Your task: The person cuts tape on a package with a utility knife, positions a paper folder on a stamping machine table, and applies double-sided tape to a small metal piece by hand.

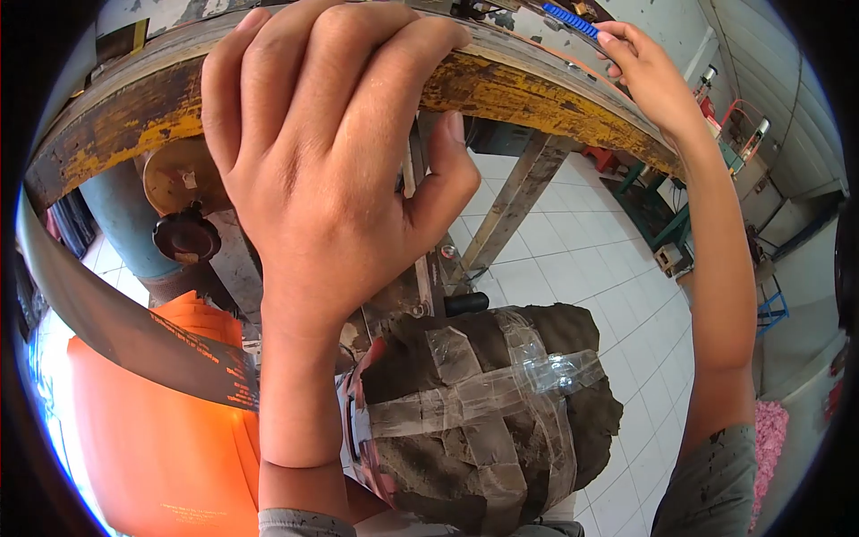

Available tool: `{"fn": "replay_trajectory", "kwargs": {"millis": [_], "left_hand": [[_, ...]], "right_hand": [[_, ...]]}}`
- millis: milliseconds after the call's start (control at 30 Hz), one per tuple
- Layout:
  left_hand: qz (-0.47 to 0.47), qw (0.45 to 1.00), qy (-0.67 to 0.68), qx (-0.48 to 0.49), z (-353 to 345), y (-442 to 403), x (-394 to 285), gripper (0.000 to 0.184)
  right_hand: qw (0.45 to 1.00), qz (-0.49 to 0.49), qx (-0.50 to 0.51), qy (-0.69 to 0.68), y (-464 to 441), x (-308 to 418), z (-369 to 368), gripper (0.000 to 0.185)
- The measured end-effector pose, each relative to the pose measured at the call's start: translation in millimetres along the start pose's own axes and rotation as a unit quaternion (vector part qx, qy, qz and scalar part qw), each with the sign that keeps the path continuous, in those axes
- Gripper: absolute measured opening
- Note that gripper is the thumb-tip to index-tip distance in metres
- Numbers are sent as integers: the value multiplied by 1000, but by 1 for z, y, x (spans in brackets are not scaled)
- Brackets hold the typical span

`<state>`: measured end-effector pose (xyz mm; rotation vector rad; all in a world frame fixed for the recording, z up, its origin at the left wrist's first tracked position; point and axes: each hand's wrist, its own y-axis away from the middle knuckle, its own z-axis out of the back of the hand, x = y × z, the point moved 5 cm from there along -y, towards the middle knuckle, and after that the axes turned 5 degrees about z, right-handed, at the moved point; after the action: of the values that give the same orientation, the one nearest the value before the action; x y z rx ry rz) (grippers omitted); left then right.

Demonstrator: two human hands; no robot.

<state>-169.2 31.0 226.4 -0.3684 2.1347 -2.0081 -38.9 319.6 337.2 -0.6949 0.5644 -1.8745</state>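
My left hand (pixel 331 152) is large in the middle left, its fingers bent over the edge of a worn wooden bench (pixel 528 98) with chipped yellow paint. Its thumb stands apart below the edge, and the fingertips are partly out of sight. At the upper right, my right hand (pixel 640 67) pinches the end of a blue ridged handle (pixel 570 18) over the bench top. What the handle belongs to is cut off by the frame's top.
Below the bench lies a dark taped bundle (pixel 483 421). Orange sheets (pixel 152 438) and a dark printed strip (pixel 179 349) hang at the left, near a blue-grey cylinder (pixel 130 224). Green metal frames (pixel 667 215) stand on the tiled floor at the right.
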Motion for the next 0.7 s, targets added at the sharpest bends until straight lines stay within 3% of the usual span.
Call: {"fn": "replay_trajectory", "kwargs": {"millis": [133,333,433,533,633,700], "left_hand": [[2,1000,-11,8,2,-1,-1,41],[-180,977,-77,-82,-21,6,41,41],[-221,966,-100,-93,-21,11,46,41],[-212,969,-105,-74,-20,10,44,41],[-74,997,-19,-19,-5,5,17,41],[-28,1000,0,14,0,2,8,42]], "right_hand": [[999,-7,10,-35,-7,2,-17,46],[1000,18,-7,3,-13,-8,-16,46],[999,1,-27,23,6,-13,3,45],[993,-31,29,109,22,-38,34,42],[985,-109,-46,123,42,-67,65,40],[983,-83,-117,115,41,-111,80,40]]}}
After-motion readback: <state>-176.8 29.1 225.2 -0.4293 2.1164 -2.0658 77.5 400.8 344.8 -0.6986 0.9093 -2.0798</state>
